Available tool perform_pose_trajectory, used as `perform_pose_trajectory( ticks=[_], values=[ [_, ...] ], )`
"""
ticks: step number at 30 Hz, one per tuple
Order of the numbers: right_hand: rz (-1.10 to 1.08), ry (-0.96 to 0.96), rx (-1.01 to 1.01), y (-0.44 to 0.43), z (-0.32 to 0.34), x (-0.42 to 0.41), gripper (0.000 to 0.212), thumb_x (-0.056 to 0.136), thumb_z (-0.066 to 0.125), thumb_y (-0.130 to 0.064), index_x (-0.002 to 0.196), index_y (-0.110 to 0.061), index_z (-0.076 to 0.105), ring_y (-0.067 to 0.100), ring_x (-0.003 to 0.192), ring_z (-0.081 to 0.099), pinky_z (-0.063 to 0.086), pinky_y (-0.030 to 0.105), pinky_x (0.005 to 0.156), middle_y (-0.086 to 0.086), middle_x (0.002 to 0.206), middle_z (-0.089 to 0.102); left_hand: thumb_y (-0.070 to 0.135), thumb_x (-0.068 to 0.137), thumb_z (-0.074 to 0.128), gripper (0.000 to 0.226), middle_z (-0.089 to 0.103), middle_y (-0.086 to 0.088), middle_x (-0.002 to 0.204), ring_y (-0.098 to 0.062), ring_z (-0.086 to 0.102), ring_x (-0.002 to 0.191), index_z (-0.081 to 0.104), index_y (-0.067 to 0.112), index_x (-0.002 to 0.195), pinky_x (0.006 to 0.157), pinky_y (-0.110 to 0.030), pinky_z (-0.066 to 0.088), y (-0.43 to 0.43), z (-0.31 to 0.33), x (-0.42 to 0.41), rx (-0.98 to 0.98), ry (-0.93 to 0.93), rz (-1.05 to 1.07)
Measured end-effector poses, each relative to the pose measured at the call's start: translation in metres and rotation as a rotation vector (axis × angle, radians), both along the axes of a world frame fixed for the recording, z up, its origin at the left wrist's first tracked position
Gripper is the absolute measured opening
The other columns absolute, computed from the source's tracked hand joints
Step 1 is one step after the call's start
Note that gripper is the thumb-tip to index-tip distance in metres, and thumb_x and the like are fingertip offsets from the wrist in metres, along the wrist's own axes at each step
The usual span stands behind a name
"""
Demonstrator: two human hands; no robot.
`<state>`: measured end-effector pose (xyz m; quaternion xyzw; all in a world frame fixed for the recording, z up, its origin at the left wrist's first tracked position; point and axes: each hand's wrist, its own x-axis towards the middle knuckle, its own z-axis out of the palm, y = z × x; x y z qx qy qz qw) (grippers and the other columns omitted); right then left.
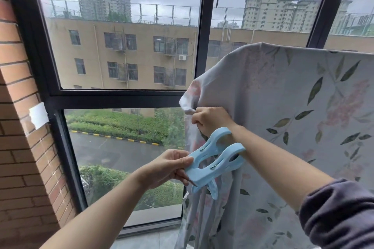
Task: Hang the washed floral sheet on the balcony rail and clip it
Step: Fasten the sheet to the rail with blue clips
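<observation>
Head view, left grip (168,168) pinching blue clips (214,159), right grip (210,120) clutching sheet (283,97)

sheet (283,97) at 3 o'clock, window (121,46) behind it, brick wall (18,147) at 9 o'clock, R hand (210,119) on sheet's left edge, clips (204,172) just below at 6 o'clock, in L hand (170,168) at 7 o'clock

floral sheet (283,107): was pale grey-blue with dark green leaves and faded pink blossoms
clothes pegs (204,174): were light blue
brick wall (18,147): at 9 o'clock, was red-brown
window frame (113,97): was black
</observation>
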<state>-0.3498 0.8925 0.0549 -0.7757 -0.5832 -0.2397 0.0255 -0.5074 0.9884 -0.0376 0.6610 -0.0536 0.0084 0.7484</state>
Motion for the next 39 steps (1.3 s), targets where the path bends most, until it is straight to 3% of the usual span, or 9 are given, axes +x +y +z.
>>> perform_pose_trajectory(
  ticks=[6,10,14,18,23,27,31,36,39],
  values=[
    [0.146,0.966,0.122,-0.021,0.007,0.024,0.031,0.083,0.056,0.0,0.096,-0.022,0.073,0.006,0.076,0.059,0.05,0.02,0.074,0.012,0.102,0.07,0.045,0.066,0.08,0.076,0.064,-0.013,0.088,-0.017,0.063,0.067,0.056,-0.009,0.112,0.058,-0.022,0.055,0.042,0.008,-0.016,-0.072,-0.1,0.163],
    [0.302,1.273,-0.212,-0.029,0.008,0.023,0.04,0.082,0.067,-0.023,0.121,-0.02,0.058,0.017,0.116,0.057,0.046,0.032,0.101,0.006,0.125,0.061,0.053,0.058,0.081,0.077,0.069,-0.007,0.083,-0.016,0.068,0.069,0.057,-0.003,0.105,0.061,-0.022,0.055,0.038,0.03,-0.001,-0.029,-0.194,0.32],
    [0.338,1.497,-0.024,-0.024,0.0,0.013,0.067,0.065,0.077,-0.053,0.118,-0.017,0.059,0.017,0.105,0.063,0.051,0.027,0.086,0.001,0.111,0.068,0.051,0.062,0.077,0.065,0.071,-0.01,0.088,-0.021,0.07,0.078,0.06,0.003,0.102,0.066,-0.025,0.057,0.025,0.038,0.019,0.012,-0.248,0.445],
    [0.297,1.567,0.199,-0.019,-0.005,0.003,0.031,0.09,0.06,-0.028,0.115,-0.011,0.061,0.02,0.094,0.064,0.055,0.028,0.079,0.006,0.101,0.069,0.041,0.075,0.064,0.05,0.07,-0.008,0.095,-0.019,0.068,0.084,0.058,0.005,0.11,0.07,-0.026,0.057,0.019,0.04,0.031,0.006,-0.247,0.475],
    [0.278,1.651,0.223,-0.027,-0.008,0.01,0.028,0.087,0.058,-0.027,0.108,-0.009,0.063,0.025,0.103,0.064,0.052,0.036,0.093,0.01,0.107,0.068,0.066,0.059,0.072,0.083,0.062,-0.007,0.113,-0.02,0.062,0.105,0.048,0.014,0.12,0.083,-0.034,0.053,0.014,0.035,0.037,0.041,-0.184,0.403],
    [0.235,1.568,0.262,-0.037,-0.007,0.017,0.015,0.092,0.054,-0.019,0.099,-0.013,0.066,0.017,0.093,0.067,0.054,0.032,0.087,-0.001,0.095,0.073,0.052,0.096,0.032,0.052,0.062,-0.014,0.115,-0.026,0.063,0.098,0.054,0.01,0.117,0.086,-0.042,0.05,0.012,0.018,0.036,-0.027,0.024,0.455],
    [0.142,1.305,0.155,-0.053,-0.004,0.025,0.01,0.088,0.063,-0.019,0.092,-0.024,0.07,0.018,0.102,0.065,0.049,0.033,0.094,-0.002,0.101,0.072,0.038,0.092,0.05,0.032,0.064,-0.009,0.108,-0.017,0.06,0.084,0.057,0.01,0.108,0.072,-0.03,0.05,0.01,-0.031,0.043,0.668,0.395,0.455],
    [0.049,1.192,0.032,-0.078,0.002,0.03,0.02,0.088,0.063,-0.02,0.094,-0.039,0.066,-0.009,0.093,0.062,0.046,0.011,0.084,-0.025,0.092,0.069,0.067,0.073,0.058,0.087,0.052,-0.009,0.129,-0.025,0.054,0.113,0.037,0.008,0.133,0.087,-0.031,0.046,-0.027,-0.053,0.066,1.03,0.482,0.442],
    [-0.02,1.14,0.044,-0.088,-0.001,0.035,0.012,0.083,0.068,-0.032,0.094,-0.036,0.069,0.0,0.099,0.063,0.046,0.024,0.094,-0.018,0.098,0.071,0.076,0.067,0.056,0.105,0.044,-0.009,0.135,-0.027,0.05,0.118,0.022,0.009,0.141,0.086,-0.035,0.046,-0.056,-0.059,0.077,1.229,0.526,0.501]
  ],
)
